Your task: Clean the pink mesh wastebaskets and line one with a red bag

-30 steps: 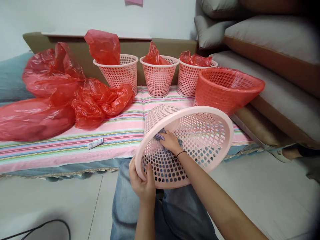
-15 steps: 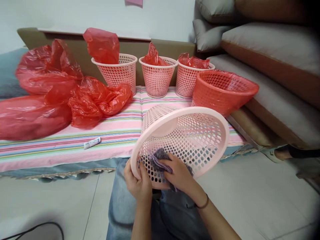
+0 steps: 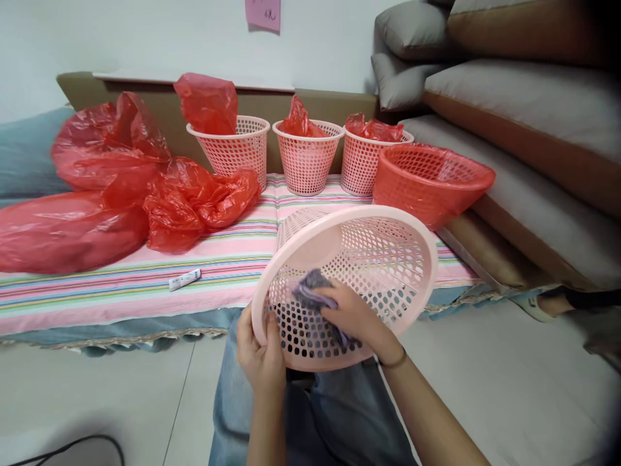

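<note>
A pink perforated plastic wastebasket lies tilted over my knees, its wide mouth turned toward me. My left hand grips its rim at the lower left, thumb inside and fingers outside. Inside the basket, my right hand is closed on a grey-purple cloth, which is pressed to the lower inner wall. The cloth is slightly blurred, and part of it is covered by my fingers.
Behind stand several pink baskets with red plastic bags, and one basket wrapped in a red bag. Loose red bags and a small white tube lie on the striped cover. Cushions pile up at right.
My right hand has moved the cloth slightly up and deeper along the basket's inner wall. The left hand keeps its hold on the rim. The whole view has shifted a little.
</note>
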`<control>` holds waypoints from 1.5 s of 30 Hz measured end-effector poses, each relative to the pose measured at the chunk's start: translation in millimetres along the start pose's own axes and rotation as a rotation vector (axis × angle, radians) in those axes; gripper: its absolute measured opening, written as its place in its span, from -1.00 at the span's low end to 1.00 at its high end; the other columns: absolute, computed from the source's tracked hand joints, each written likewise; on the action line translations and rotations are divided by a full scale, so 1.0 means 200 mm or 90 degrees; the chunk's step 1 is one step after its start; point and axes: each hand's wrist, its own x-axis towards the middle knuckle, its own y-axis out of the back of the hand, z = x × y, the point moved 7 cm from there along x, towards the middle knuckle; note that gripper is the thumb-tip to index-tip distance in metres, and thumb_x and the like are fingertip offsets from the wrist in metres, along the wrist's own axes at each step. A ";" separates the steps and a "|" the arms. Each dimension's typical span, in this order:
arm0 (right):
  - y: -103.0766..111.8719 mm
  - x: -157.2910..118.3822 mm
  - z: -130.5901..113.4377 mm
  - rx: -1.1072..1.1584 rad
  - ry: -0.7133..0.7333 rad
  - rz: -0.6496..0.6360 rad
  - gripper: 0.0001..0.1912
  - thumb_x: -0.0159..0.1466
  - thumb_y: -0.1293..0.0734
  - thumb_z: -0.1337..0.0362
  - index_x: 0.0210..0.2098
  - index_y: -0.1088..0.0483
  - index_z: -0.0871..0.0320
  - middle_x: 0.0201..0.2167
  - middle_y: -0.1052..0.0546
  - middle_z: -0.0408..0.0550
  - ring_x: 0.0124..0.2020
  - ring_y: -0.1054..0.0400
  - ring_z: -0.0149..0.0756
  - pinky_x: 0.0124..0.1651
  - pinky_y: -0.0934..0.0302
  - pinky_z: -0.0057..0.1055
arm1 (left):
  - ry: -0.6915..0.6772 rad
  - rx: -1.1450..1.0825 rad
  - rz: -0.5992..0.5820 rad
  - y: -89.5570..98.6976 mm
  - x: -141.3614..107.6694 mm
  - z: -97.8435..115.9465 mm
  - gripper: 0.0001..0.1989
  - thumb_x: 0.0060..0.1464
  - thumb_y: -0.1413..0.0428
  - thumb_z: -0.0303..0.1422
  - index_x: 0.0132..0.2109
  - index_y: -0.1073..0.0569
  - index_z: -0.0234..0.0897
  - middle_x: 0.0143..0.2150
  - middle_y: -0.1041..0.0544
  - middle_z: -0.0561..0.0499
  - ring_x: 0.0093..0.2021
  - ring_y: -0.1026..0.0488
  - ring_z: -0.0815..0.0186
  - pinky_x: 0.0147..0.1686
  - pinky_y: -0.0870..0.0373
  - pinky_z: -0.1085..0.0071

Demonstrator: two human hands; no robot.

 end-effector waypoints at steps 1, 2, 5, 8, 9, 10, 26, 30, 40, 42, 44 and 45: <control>0.02 0.09 0.03 -0.041 -0.009 0.029 -0.50 0.20 -0.27 0.46 0.08 -0.52 0.03 -0.07 -0.51 -0.02 -0.07 -0.39 -0.21 0.03 -0.24 -0.36 | -0.007 -0.003 -0.007 0.00 0.00 0.01 -0.69 0.10 -0.22 -0.22 -0.02 -0.51 -0.21 -0.10 -0.59 -0.07 -0.09 -0.54 0.19 0.03 -0.45 0.21; 0.02 0.18 0.06 -0.091 -0.032 0.049 -0.55 0.25 -0.26 0.42 0.09 -0.51 0.03 -0.03 -0.51 -0.01 -0.03 -0.38 -0.20 0.04 -0.23 -0.38 | -0.013 -0.003 -0.013 0.00 0.00 0.01 -0.69 0.11 -0.22 -0.23 -0.01 -0.51 -0.21 -0.08 -0.59 -0.07 -0.07 -0.54 0.18 0.04 -0.44 0.20; -0.02 0.38 0.18 -0.191 -0.106 0.037 -0.60 0.32 -0.26 0.34 0.11 -0.50 0.04 0.00 -0.51 0.06 -0.04 -0.42 -0.14 0.02 -0.24 -0.35 | -0.032 -0.002 -0.033 0.00 0.00 0.01 -0.70 0.12 -0.21 -0.25 0.01 -0.52 -0.18 -0.02 -0.59 -0.08 0.00 -0.54 0.16 0.07 -0.44 0.21; -0.09 0.47 0.24 -0.219 -0.119 0.019 -0.64 0.33 -0.26 0.29 0.07 -0.52 0.07 0.02 -0.49 0.13 -0.03 -0.42 -0.05 0.00 -0.24 -0.27 | -0.053 0.004 -0.036 -0.01 -0.01 0.01 -0.71 0.13 -0.20 -0.28 0.01 -0.52 -0.18 -0.02 -0.59 -0.08 0.02 -0.54 0.16 0.07 -0.45 0.24; -0.12 0.48 0.25 -0.229 -0.116 0.014 -0.65 0.32 -0.27 0.28 0.05 -0.53 0.08 0.04 -0.48 0.15 0.00 -0.41 -0.02 0.02 -0.23 -0.25 | -0.058 0.009 -0.030 -0.01 -0.01 0.01 -0.71 0.14 -0.19 -0.28 0.02 -0.52 -0.18 -0.02 -0.59 -0.08 0.01 -0.54 0.17 0.06 -0.45 0.26; -0.14 0.47 0.26 -0.238 -0.112 0.010 -0.66 0.31 -0.28 0.29 0.04 -0.54 0.08 0.05 -0.47 0.15 0.02 -0.39 -0.01 0.04 -0.21 -0.23 | -0.060 0.015 -0.020 -0.01 -0.02 0.01 -0.71 0.14 -0.19 -0.29 0.02 -0.52 -0.18 -0.04 -0.59 -0.08 -0.01 -0.55 0.18 0.03 -0.46 0.27; -0.16 -0.39 -0.03 -0.044 -0.047 -0.059 -0.45 0.11 -0.30 0.47 0.06 -0.54 -0.01 0.03 -0.43 0.07 0.06 -0.30 -0.05 0.12 -0.17 -0.15 | -0.051 0.052 0.073 0.02 0.00 0.02 -0.70 0.09 -0.23 -0.26 -0.02 -0.51 -0.23 -0.13 -0.55 -0.01 -0.15 -0.51 0.26 -0.03 -0.43 0.30; -0.12 -0.37 -0.04 -0.023 -0.043 -0.090 -0.44 0.12 -0.28 0.48 0.06 -0.54 -0.03 -0.03 -0.46 0.03 0.00 -0.34 -0.09 0.08 -0.21 -0.20 | -0.069 0.052 0.063 0.02 0.01 0.05 -0.73 0.09 -0.23 -0.28 -0.05 -0.51 -0.24 -0.17 -0.55 0.00 -0.20 -0.51 0.28 -0.11 -0.43 0.36; 0.01 0.35 0.14 -0.233 -0.066 0.035 -0.56 0.30 -0.26 0.33 0.14 -0.48 -0.01 0.03 -0.47 0.05 0.02 -0.36 -0.12 0.06 -0.20 -0.32 | -0.133 0.107 0.042 0.04 0.01 0.08 -0.75 0.11 -0.20 -0.31 -0.04 -0.52 -0.22 -0.17 -0.56 0.00 -0.22 -0.52 0.28 -0.17 -0.44 0.37; -0.07 0.44 0.22 -0.267 -0.099 -0.001 -0.61 0.31 -0.27 0.29 0.09 -0.51 -0.03 0.03 -0.47 0.07 0.01 -0.39 -0.07 0.03 -0.21 -0.28 | -0.153 0.117 0.039 0.04 0.00 0.06 -0.74 0.12 -0.20 -0.32 -0.02 -0.51 -0.21 -0.13 -0.57 -0.01 -0.19 -0.53 0.28 -0.16 -0.45 0.38; -0.13 0.48 0.28 -0.272 -0.115 -0.015 -0.64 0.30 -0.28 0.24 0.06 -0.53 -0.03 0.04 -0.48 0.08 0.01 -0.40 -0.03 0.02 -0.22 -0.24 | -0.166 0.115 0.039 0.04 -0.01 0.04 -0.73 0.13 -0.20 -0.34 0.00 -0.51 -0.21 -0.11 -0.57 -0.02 -0.17 -0.54 0.28 -0.15 -0.47 0.39; -0.15 0.49 0.30 -0.274 -0.121 -0.017 -0.64 0.31 -0.29 0.22 0.06 -0.53 -0.02 0.04 -0.48 0.09 0.02 -0.40 -0.02 0.03 -0.22 -0.23 | -0.170 0.112 0.041 0.03 0.00 0.04 -0.72 0.13 -0.20 -0.35 0.01 -0.51 -0.21 -0.10 -0.57 -0.03 -0.17 -0.55 0.29 -0.15 -0.47 0.39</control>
